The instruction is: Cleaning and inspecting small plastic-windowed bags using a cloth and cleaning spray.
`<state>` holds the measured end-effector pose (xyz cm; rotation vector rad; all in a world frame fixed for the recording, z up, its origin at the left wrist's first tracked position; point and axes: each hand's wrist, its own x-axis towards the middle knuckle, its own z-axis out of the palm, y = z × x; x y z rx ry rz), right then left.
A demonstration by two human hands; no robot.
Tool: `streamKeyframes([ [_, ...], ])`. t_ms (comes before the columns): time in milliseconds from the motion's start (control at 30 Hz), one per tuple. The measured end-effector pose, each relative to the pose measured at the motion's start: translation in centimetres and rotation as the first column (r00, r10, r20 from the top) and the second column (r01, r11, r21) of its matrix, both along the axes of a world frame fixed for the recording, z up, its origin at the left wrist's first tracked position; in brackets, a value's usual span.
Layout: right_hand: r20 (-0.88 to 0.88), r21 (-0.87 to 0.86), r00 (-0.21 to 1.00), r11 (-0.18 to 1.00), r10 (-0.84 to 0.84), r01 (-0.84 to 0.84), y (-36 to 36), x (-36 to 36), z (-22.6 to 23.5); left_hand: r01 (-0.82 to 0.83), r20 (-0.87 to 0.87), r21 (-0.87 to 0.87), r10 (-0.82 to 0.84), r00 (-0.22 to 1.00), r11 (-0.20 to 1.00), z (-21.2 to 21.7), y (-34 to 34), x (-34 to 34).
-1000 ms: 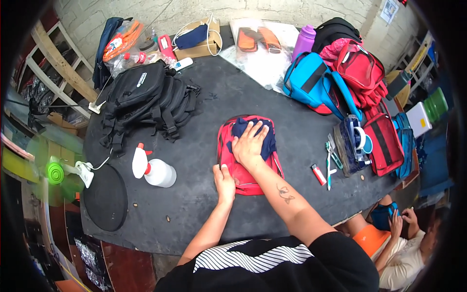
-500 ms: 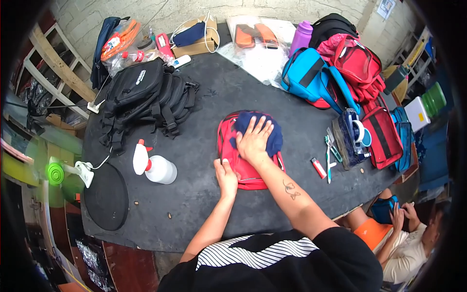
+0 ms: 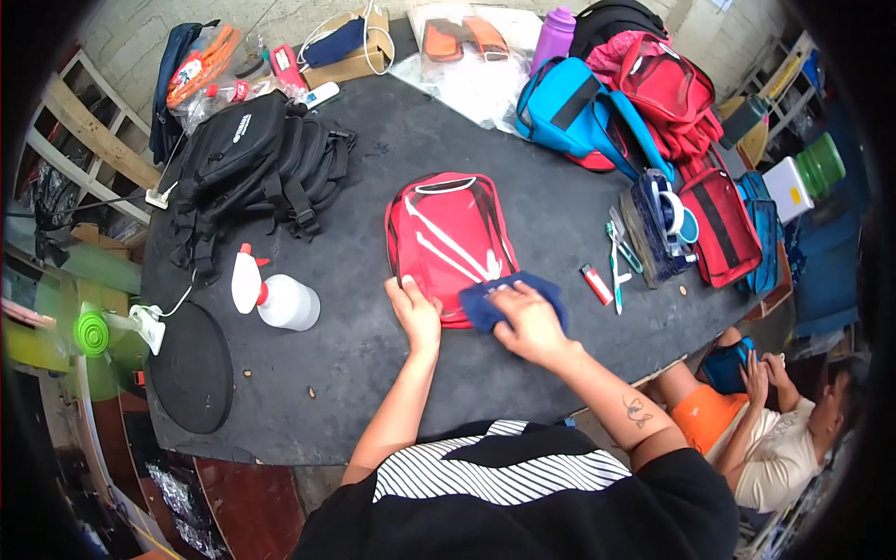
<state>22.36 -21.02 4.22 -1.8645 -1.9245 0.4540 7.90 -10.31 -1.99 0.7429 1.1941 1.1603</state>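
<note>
A small red backpack [image 3: 448, 238] with white stripes lies flat on the dark table [image 3: 373, 355]. My left hand [image 3: 415, 313] presses down on its near left corner. My right hand [image 3: 530, 322] lies flat on a dark blue cloth [image 3: 485, 303] at the backpack's near right corner, partly on the bag and partly on the table. The fingers cover much of the cloth.
A white spray bottle [image 3: 280, 299] lies to the left, a black backpack [image 3: 252, 168] behind it. Blue [image 3: 583, 112] and red bags [image 3: 667, 89] fill the far right, with a red lighter [image 3: 597, 283] and tools near them. A seated person [image 3: 775, 429] is at lower right.
My right hand has dragged the blue cloth from the middle of the red backpack down to its near right corner. My left hand stays at the near edge.
</note>
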Motion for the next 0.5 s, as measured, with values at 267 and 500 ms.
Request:
streamKeyframes([
  [267, -0.14, 0.187, 0.983, 0.978, 0.119, -0.092, 0.2, -1.1, -2.6, 0.054, -0.51, 0.592, 0.323, 0.797, 0.804, -4.1, 1.2, -0.5],
  [500, 0.075, 0.535, 0.837, 0.73, -0.542, 0.425, 0.0, 7.5, -0.6, 0.46, 0.738, -0.183, -0.188, 0.649, 0.869, 4.0, 3.9, -2.8],
])
